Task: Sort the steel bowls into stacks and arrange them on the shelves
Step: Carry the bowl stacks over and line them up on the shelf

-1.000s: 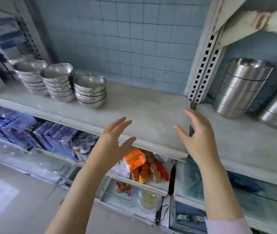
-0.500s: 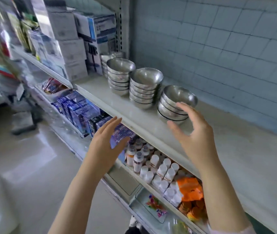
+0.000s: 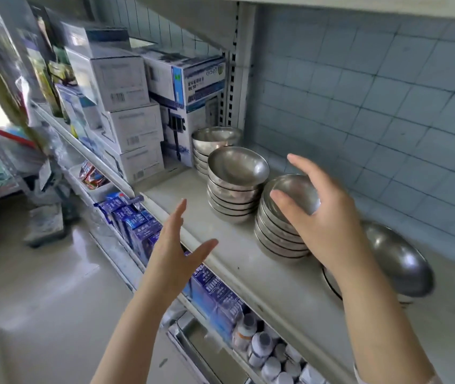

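Several stacks of steel bowls stand in a row on the white shelf (image 3: 251,270). The far stack (image 3: 215,139) is next to the boxes, a middle stack (image 3: 234,184) follows, then a nearer stack (image 3: 279,228). Another stack with a wide top bowl (image 3: 398,259) sits at the right, partly hidden by my right forearm. My right hand (image 3: 320,217) hovers spread over the nearer stack, thumb and fingers on either side of its top bowl, holding nothing. My left hand (image 3: 176,256) is open in front of the shelf edge, fingers straight.
White and blue cardboard boxes (image 3: 126,106) are piled at the shelf's left end beside a slotted upright (image 3: 234,79). Blue cartons (image 3: 137,228) and small white bottles (image 3: 262,353) fill the shelf below. A tiled wall backs the shelf; the floor lies left.
My view has swung left and closer to the bowl stacks. My right hand has moved from beside the last stack to over the nearer stack; my left hand has risen toward the shelf edge.
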`<action>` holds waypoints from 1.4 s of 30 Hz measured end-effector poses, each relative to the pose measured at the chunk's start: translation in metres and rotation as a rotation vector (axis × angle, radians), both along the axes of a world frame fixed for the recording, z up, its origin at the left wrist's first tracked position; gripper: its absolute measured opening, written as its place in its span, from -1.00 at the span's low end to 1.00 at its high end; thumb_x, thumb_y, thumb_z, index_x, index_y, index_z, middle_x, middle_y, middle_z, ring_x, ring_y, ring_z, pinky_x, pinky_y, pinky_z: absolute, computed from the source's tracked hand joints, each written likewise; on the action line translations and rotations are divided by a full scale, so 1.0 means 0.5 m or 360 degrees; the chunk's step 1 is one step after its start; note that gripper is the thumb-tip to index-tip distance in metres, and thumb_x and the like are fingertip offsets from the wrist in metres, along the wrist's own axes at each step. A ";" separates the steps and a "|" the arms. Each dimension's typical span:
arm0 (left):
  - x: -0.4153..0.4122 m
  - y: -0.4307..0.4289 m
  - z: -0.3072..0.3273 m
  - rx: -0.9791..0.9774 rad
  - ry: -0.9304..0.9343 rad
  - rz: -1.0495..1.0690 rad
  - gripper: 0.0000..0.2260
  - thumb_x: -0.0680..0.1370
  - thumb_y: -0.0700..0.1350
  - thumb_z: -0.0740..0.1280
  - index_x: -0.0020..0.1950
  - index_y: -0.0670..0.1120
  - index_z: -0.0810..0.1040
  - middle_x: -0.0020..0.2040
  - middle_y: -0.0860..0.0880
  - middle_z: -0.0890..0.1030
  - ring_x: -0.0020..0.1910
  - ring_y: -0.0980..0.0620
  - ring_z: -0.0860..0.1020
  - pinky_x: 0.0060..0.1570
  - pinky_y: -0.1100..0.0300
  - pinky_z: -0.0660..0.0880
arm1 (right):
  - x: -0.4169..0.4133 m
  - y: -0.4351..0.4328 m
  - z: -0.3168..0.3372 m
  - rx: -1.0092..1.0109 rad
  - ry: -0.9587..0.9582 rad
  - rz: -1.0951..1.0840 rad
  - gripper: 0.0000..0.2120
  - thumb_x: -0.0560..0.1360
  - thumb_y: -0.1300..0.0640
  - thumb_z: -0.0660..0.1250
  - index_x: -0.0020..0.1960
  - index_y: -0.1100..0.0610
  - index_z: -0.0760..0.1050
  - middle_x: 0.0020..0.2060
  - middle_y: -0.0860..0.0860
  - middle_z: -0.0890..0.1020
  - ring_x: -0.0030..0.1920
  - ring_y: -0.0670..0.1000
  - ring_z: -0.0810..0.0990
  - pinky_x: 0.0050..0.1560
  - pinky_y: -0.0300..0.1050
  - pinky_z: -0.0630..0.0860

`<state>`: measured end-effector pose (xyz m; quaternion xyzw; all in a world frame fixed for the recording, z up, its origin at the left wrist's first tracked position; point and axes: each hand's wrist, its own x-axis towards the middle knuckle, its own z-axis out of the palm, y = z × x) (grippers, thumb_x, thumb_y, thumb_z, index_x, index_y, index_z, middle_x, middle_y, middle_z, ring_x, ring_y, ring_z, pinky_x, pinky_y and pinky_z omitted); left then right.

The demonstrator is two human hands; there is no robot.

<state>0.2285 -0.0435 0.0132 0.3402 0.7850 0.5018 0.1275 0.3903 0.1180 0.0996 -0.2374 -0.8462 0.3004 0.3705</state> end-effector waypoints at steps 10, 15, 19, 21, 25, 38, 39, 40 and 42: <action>-0.202 0.196 -0.066 -0.0025 -0.0237 -0.0617 0.15 0.12 0.28 0.57 0.56 0.06 0.03 0.47 -0.01 0.35 0.42 0.02 0.36 0.40 -0.06 0.34 | -0.085 -0.040 0.010 0.0047 0.0046 -0.0506 -0.51 0.49 -0.06 0.43 0.40 -0.09 0.45 0.26 -0.35 0.51 0.29 -0.36 0.42 0.26 -0.50 0.25; -0.267 0.216 -0.072 0.0048 -0.0185 -0.0904 0.03 0.16 0.07 0.62 0.52 0.07 0.15 0.38 0.03 0.44 0.29 0.10 0.47 0.28 0.22 0.41 | -0.142 -0.088 -0.016 0.0236 0.0091 -0.0803 -0.52 0.49 -0.10 0.35 0.39 -0.01 0.48 0.27 -0.24 0.53 0.32 -0.27 0.44 0.31 -0.45 0.26; -0.309 0.189 -0.060 0.0065 -0.0247 -0.1166 -0.02 0.17 0.02 0.62 0.49 0.10 0.20 0.22 0.14 0.53 0.10 0.34 0.53 -0.01 0.60 0.38 | -0.179 -0.131 -0.049 0.0333 0.0082 -0.0901 -0.51 0.51 -0.07 0.35 0.39 0.07 0.47 0.31 -0.18 0.51 0.37 -0.20 0.43 0.38 -0.35 0.28; -0.336 0.167 -0.058 0.0034 -0.0298 -0.1262 -0.05 0.17 0.02 0.61 0.46 0.14 0.21 0.15 0.18 0.57 0.08 0.39 0.53 -0.03 0.59 0.40 | -0.203 -0.157 -0.068 0.0307 0.0112 -0.0948 -0.49 0.50 -0.09 0.36 0.39 0.08 0.48 0.31 -0.14 0.52 0.37 -0.18 0.45 0.39 -0.31 0.32; -0.374 0.142 -0.061 -0.0015 -0.0443 -0.1475 -0.04 0.22 -0.10 0.63 0.50 0.15 0.19 0.19 0.06 0.59 0.15 0.23 0.57 0.06 0.43 0.49 | -0.243 -0.185 -0.106 -0.0052 0.0119 -0.0974 -0.27 0.40 -0.25 0.40 0.48 0.01 0.36 0.42 -0.17 0.43 0.44 -0.17 0.38 0.45 -0.09 0.35; -0.372 0.129 -0.044 0.0295 -0.0457 -0.1611 -0.30 0.47 0.17 0.38 0.53 0.23 0.11 0.45 0.28 0.32 0.40 0.09 0.39 0.38 -0.05 0.34 | -0.263 -0.171 -0.132 -0.0847 0.0365 -0.0698 -0.03 0.18 -0.26 0.60 0.51 -0.16 0.30 0.41 -0.15 0.48 0.37 -0.13 0.50 0.39 0.05 0.44; -0.372 0.129 -0.042 0.0307 -0.0452 -0.1619 -0.32 0.50 0.12 0.39 0.52 0.25 0.11 0.44 0.30 0.33 0.39 0.11 0.40 0.37 0.05 0.36 | -0.263 -0.171 -0.131 -0.0852 0.0367 -0.0695 -0.04 0.20 -0.22 0.60 0.51 -0.15 0.29 0.40 -0.14 0.49 0.35 -0.13 0.51 0.39 0.05 0.44; -0.372 0.128 -0.040 0.0307 -0.0454 -0.1627 -0.34 0.52 0.09 0.39 0.50 0.30 0.11 0.42 0.34 0.34 0.37 0.14 0.41 0.33 0.17 0.38 | -0.262 -0.171 -0.129 -0.0859 0.0363 -0.0687 -0.07 0.22 -0.18 0.59 0.51 -0.13 0.29 0.40 -0.12 0.50 0.34 -0.12 0.53 0.39 0.05 0.45; -0.373 0.127 -0.038 0.0290 -0.0456 -0.1640 -0.35 0.50 0.04 0.37 0.46 0.36 0.09 0.39 0.37 0.36 0.33 0.15 0.44 0.24 0.33 0.40 | -0.261 -0.167 -0.123 -0.0868 0.0339 -0.0654 -0.11 0.28 -0.12 0.56 0.53 -0.08 0.28 0.38 -0.07 0.52 0.32 -0.10 0.55 0.38 0.05 0.45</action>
